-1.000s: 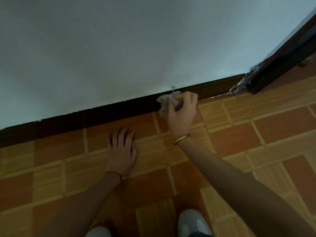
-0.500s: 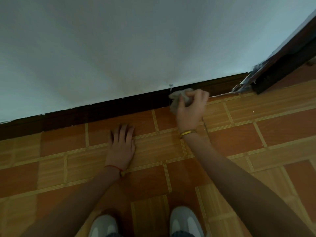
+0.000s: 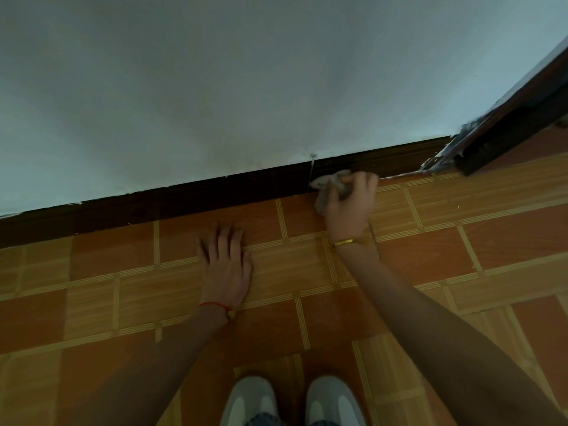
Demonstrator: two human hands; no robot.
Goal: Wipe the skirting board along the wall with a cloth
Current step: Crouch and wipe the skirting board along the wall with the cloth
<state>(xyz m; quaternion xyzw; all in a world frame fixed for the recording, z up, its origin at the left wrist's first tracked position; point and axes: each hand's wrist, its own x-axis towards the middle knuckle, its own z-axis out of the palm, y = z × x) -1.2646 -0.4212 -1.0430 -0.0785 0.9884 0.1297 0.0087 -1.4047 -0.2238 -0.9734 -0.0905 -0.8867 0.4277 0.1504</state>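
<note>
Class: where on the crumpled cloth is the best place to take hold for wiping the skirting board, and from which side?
Grip the cloth at its bunched floor-side half, coming from the room side as the right hand does, leaving the wall-side fold free against the skirting board.

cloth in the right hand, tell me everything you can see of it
The cloth is a small, pale grey-white rag, crumpled into a wad, soft and thin by its look. The right hand grips it with curled fingers, so most of it is hidden; a lobe sticks out to the left and a tail hangs below. It is pressed against the dark skirting board, just above the tiled floor.
</note>
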